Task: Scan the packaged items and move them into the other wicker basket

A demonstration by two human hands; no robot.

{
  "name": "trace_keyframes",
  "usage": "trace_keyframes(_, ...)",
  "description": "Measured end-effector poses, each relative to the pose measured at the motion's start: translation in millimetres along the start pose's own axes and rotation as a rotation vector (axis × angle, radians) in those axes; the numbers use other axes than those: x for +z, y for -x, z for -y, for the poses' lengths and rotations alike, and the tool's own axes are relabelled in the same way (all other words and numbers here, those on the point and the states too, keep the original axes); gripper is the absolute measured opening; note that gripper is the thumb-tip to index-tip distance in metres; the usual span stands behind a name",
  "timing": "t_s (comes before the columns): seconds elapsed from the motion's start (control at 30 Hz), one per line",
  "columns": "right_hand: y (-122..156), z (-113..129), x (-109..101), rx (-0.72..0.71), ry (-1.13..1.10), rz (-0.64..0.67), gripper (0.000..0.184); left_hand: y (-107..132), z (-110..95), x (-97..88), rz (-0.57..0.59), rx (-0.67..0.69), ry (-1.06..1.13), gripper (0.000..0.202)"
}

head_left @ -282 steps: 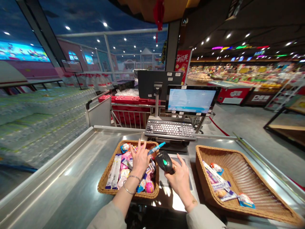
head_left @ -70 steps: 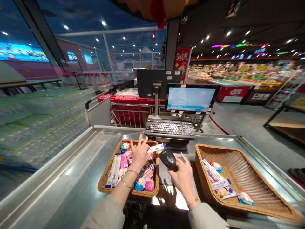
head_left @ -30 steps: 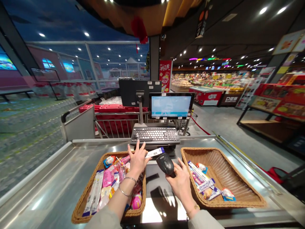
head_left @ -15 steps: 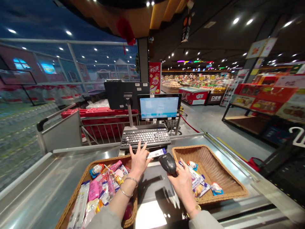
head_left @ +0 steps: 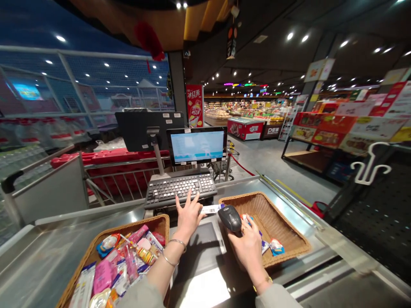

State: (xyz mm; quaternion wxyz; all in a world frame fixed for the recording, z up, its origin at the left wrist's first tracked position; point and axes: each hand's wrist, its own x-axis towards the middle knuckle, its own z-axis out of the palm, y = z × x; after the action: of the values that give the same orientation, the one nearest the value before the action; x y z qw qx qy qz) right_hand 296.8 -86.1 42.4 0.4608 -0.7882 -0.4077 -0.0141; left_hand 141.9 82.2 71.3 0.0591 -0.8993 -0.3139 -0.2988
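Note:
My left hand (head_left: pixel 189 217) has its fingers spread, tips at the front edge of the black keyboard (head_left: pixel 181 188). Between its thumb and forefinger side sticks out a slim white snack packet (head_left: pixel 209 209) with a printed barcode, its far end close to the scanner. My right hand (head_left: pixel 249 244) is closed around a black barcode scanner (head_left: pixel 230 217), whose head points left towards the packet. Below my left forearm lies a wicker basket (head_left: pixel 84 252) full of wrapped sweets. A second wicker basket (head_left: pixel 285 224) with several snacks is partly hidden behind my right hand.
A lit screen (head_left: pixel 198 145) stands behind the keyboard, with another display's dark back (head_left: pixel 141 132) to its left. The metal counter (head_left: pixel 128 218) runs beneath both baskets. A white hanger (head_left: pixel 369 164) hangs at right, and a trolley's rails (head_left: pixel 118 175) lie beyond the counter.
The view has turned right, so counter, baskets and screen sit further left. Relative to them, both hands have moved right, the packet and scanner with them. The right hand now covers more of the right basket's snacks.

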Motion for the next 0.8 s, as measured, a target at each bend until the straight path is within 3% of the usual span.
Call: trace_keyframes(0.8, -13.6, -61.8, -52.9, 0.255, 0.089, -0.212, 0.034, -41.2, -58.3, 50.1, 0.077, 0.314, 0.157, 0.012)
